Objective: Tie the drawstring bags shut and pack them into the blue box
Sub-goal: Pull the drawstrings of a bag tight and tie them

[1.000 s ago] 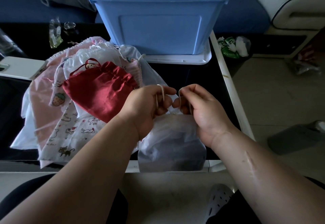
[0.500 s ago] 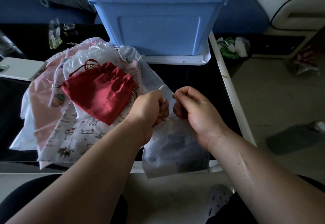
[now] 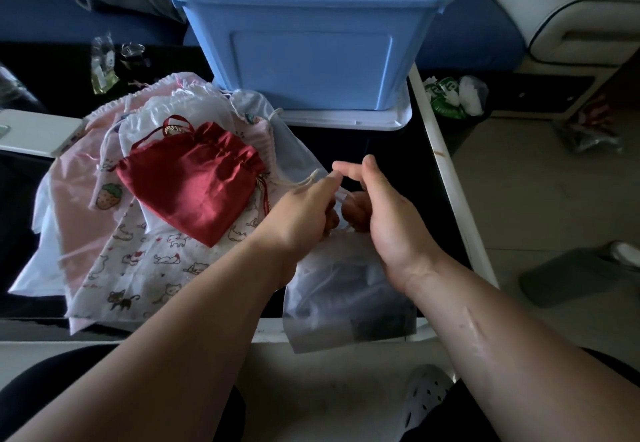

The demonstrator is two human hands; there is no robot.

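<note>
From the head view, both hands meet in front of the blue box (image 3: 304, 43), above the dark table (image 3: 349, 145). The left hand (image 3: 304, 213) is curled and pinches the white drawstring (image 3: 306, 181). The right hand (image 3: 388, 223) touches it, its lower fingers curled round the gathered neck of the translucent bag (image 3: 346, 299), its forefinger and thumb raised. The bag hangs below them. The red pouch (image 3: 194, 181) lies front-left of the box.
</note>
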